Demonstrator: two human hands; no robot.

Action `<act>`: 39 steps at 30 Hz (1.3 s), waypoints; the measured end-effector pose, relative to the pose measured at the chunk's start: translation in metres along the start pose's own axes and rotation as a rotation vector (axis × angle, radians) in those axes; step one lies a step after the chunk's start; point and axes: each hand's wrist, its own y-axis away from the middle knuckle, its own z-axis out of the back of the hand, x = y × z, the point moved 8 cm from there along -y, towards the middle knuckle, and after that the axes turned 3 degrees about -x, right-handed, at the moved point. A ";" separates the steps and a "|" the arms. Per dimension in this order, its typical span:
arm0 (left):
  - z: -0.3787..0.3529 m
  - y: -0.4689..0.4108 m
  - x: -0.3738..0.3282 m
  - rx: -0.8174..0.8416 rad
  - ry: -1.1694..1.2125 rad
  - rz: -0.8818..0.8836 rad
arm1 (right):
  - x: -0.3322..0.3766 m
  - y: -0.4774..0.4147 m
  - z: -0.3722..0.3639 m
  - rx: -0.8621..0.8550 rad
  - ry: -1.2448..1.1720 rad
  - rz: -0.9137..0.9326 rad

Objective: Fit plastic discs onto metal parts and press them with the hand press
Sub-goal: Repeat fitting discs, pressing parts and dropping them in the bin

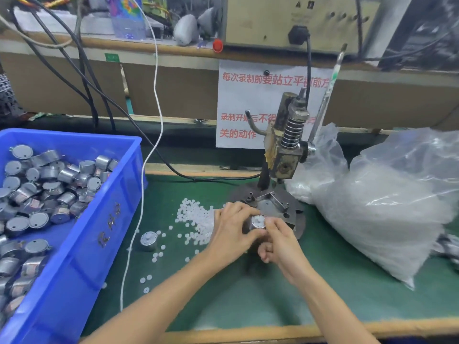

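Observation:
My left hand [232, 229] grips a round metal part [257, 223] from its left side, just in front of the hand press base [295, 212]. My right hand [279, 238] pinches at the part's top face with thumb and forefinger; whether a disc sits under the fingertips is hidden. A heap of small white plastic discs [196, 217] lies on the green mat left of my hands. Another metal part [148, 240] stands alone among scattered discs. The hand press [289, 145] rises behind, its lever [327, 95] tilted up to the right.
A blue bin [116, 199] full of metal parts fills the left. A large clear plastic bag [387, 202] of white discs lies at the right. A white cable [139, 219] and a black cable [178, 173] cross the mat. A paper notice [238, 105] hangs behind the press.

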 end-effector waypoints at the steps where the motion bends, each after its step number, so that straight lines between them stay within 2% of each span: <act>1: -0.007 -0.009 -0.002 -0.011 -0.029 0.010 | 0.003 -0.001 0.008 -0.024 -0.002 0.016; 7: -0.026 -0.047 0.011 -0.084 -0.071 0.152 | 0.006 -0.001 0.044 -0.112 0.110 0.089; 13: -0.038 -0.059 0.013 -0.080 -0.096 0.115 | 0.013 -0.006 0.057 -0.185 0.161 0.206; 16: -0.038 -0.060 0.015 -0.098 -0.089 0.126 | 0.054 -0.005 0.069 -0.335 0.164 0.393; 20: -0.038 -0.061 0.014 -0.095 -0.091 0.142 | 0.173 -0.013 0.098 -0.596 0.090 0.755; 21: -0.038 -0.060 0.013 -0.091 -0.097 0.146 | 0.201 -0.024 0.103 -0.595 0.067 0.756; 23: -0.038 -0.060 0.013 -0.085 -0.106 0.156 | 0.244 -0.050 0.098 -0.446 -0.004 0.659; 25: -0.038 -0.059 0.015 -0.077 -0.119 0.170 | 0.260 -0.059 0.093 -0.368 -0.014 0.602; 27: -0.039 -0.059 0.015 -0.076 -0.130 0.167 | 0.260 -0.049 0.095 -0.364 -0.059 0.649; 30: -0.039 -0.060 0.015 -0.078 -0.135 0.165 | 0.248 -0.028 0.087 -0.224 -0.080 0.756; 34: -0.041 -0.060 0.017 -0.082 -0.141 0.159 | 0.211 0.000 0.084 -0.367 -0.104 0.916; 39: -0.040 -0.059 0.015 -0.097 -0.145 0.147 | 0.187 0.013 0.075 -0.426 -0.178 1.015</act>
